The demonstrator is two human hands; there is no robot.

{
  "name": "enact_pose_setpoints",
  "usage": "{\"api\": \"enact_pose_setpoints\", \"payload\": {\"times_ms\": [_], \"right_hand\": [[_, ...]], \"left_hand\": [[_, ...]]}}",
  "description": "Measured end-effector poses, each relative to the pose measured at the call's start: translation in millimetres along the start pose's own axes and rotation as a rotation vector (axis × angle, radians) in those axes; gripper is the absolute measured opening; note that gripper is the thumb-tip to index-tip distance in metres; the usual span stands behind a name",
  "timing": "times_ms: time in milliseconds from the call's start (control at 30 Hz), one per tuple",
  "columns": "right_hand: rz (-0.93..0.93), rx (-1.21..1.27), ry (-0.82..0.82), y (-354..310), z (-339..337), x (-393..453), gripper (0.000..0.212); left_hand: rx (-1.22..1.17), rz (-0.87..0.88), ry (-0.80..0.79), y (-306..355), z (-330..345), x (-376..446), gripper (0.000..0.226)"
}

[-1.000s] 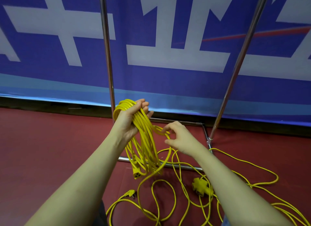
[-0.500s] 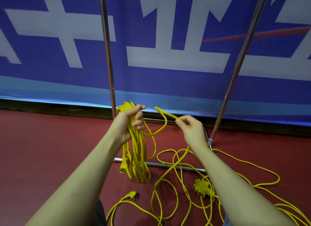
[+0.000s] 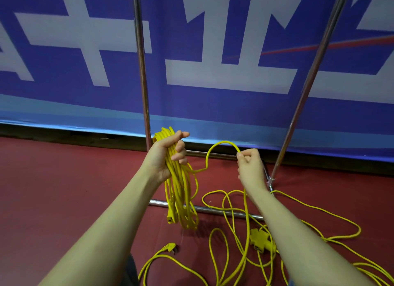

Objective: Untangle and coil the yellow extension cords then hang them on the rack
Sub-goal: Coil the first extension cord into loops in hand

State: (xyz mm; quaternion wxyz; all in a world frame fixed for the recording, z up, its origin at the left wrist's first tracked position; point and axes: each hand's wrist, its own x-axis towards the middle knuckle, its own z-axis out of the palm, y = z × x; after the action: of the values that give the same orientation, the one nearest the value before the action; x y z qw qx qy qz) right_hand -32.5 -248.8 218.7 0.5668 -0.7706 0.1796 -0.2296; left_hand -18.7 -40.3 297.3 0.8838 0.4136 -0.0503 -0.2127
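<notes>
**Coil in hand, slack on the floor**

The left hand (image 3: 164, 158) grips a bundle of long oval loops of smooth yellow cord (image 3: 181, 192). The right hand (image 3: 250, 168) pinches an arched strand (image 3: 221, 144). Loose cords (image 3: 234, 211) sprawl over the matte red floor (image 3: 53, 190) beside the shiny tubular rack (image 3: 141, 72).

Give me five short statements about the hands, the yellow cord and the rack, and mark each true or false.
1. The left hand grips a hanging coil of yellow cord. True.
2. The right hand is empty. False: it pinches a loose cord strand.
3. A yellow multi-outlet block lies on the red floor. True.
4. The coil hangs on the rack. False: the hand holds it.
5. All cord is coiled. False: loose loops lie on the floor.
</notes>
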Motion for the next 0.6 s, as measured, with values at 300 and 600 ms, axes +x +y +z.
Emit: {"api": "enact_pose_setpoints", "payload": {"times_ms": [300,600], "right_hand": [[0.025,-0.558,-0.368,11,2,-6,0.016],[-0.122,0.005,-0.870,-32,0,-30,0.014]], "left_hand": [[-0.057,0.041,-0.015,-1,6,0,0.022],[-0.076,0.114,0.031,-3,11,6,0.020]]}}
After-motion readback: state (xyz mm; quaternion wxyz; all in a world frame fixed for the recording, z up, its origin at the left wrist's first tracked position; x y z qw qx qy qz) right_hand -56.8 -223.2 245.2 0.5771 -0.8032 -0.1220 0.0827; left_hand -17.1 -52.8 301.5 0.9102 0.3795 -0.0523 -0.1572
